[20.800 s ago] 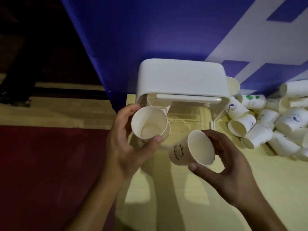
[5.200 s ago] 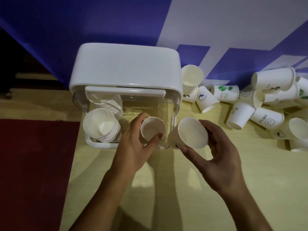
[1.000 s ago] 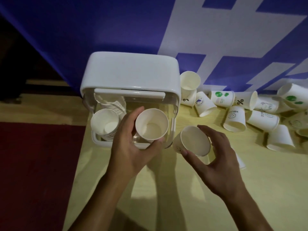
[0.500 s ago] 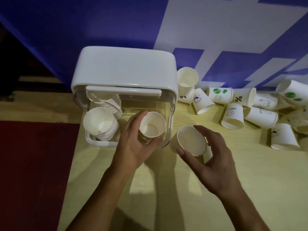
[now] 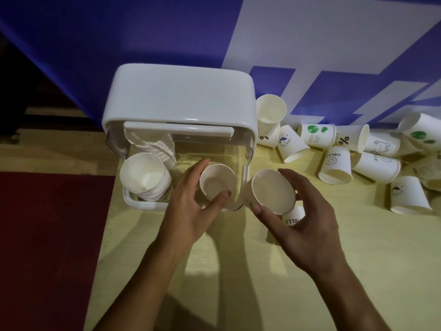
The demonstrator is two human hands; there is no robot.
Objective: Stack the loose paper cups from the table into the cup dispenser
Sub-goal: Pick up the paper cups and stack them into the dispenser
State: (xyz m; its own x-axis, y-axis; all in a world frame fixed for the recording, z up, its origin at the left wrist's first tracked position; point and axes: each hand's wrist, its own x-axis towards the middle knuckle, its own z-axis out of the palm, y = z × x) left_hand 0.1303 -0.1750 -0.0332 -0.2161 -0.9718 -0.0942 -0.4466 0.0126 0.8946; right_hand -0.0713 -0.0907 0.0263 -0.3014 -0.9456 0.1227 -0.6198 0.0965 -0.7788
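Head cam: L hand (image 5: 188, 211) grips a white cup (image 5: 217, 185), thumb & fingers curled round its rim, in the right half of the dispenser (image 5: 179, 99), beside the stack (image 5: 143, 177) on its left. R hand (image 5: 307, 225) clasps a second cup (image 5: 272, 192), mouth up, just right of the dispenser, w/ a HELLO cup (image 5: 293, 216) under the palm. Loose cups (image 5: 358, 151) lie on the table (image 5: 334, 271) further right.

Yellow table (image 5: 358, 259) — cup dispenser (image 5: 179, 96), loose cups (image 5: 336, 166).
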